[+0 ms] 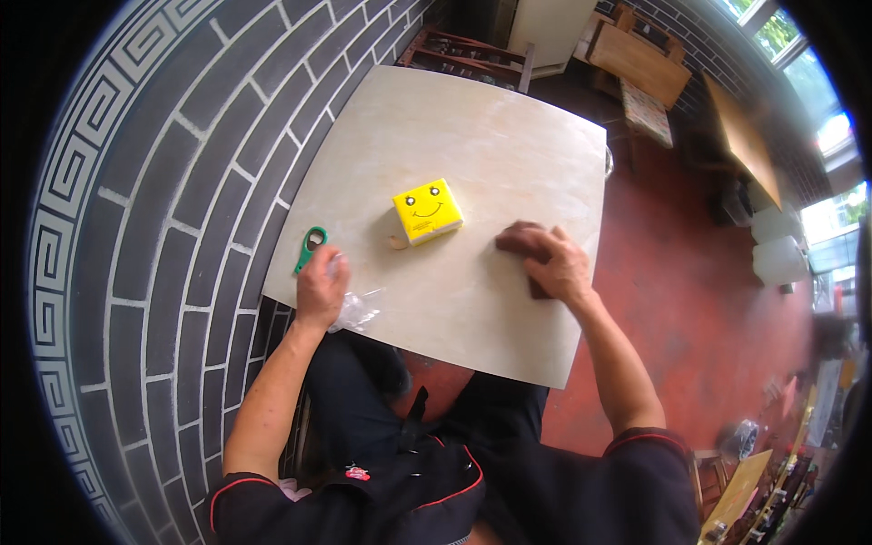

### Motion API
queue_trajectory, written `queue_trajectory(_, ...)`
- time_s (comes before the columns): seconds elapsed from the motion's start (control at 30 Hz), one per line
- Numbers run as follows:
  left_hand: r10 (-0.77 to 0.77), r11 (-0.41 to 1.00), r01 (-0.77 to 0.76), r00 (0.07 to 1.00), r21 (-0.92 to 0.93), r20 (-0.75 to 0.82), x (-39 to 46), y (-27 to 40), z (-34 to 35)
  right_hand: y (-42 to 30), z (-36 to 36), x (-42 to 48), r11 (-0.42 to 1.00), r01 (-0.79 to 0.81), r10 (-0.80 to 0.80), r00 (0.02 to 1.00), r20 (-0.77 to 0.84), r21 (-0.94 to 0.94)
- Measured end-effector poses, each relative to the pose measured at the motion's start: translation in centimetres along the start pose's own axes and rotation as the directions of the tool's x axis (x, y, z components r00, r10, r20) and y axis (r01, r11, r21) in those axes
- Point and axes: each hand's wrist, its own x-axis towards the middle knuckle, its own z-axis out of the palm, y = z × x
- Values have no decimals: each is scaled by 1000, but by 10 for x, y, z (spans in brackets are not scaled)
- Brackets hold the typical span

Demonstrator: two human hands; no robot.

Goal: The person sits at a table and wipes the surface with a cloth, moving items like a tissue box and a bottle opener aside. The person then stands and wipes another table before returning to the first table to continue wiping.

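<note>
At the near left of the pale tabletop (470, 300), my left hand (321, 285) is curled around part of a crumpled clear plastic bag (360, 310). A green bottle opener (302, 257) with a metal insert lies just beyond its fingers. Over on the right side, my right hand (564, 266) grips a dark brown object (523, 238), blurred and partly covered by the fingers. More brown (539, 289) shows under the palm; whether it is the same piece I cannot tell. Between my hands, farther out, sits a yellow tissue pack (428, 210) with a smiling face. Beside it is a small tan piece (398, 242).
A dark brick wall (218, 225) with white joints runs along the table's left side. Past the far edge stands a dark reddish rack (470, 54). Wooden furniture (640, 58) and white plastic containers (780, 259) are farther off across the red floor (681, 272).
</note>
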Motion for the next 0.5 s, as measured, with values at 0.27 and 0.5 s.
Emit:
queue_trajectory(0.27, 184, 887, -331, 893, 323, 410, 101, 86, 56, 55, -7, 102, 958, -272, 234, 923, -305, -90)
queue_trajectory(0.5, 6, 826, -300, 852, 478, 524, 179, 70, 75, 59, -12, 186, 902, -419, 373, 876, -306, -100)
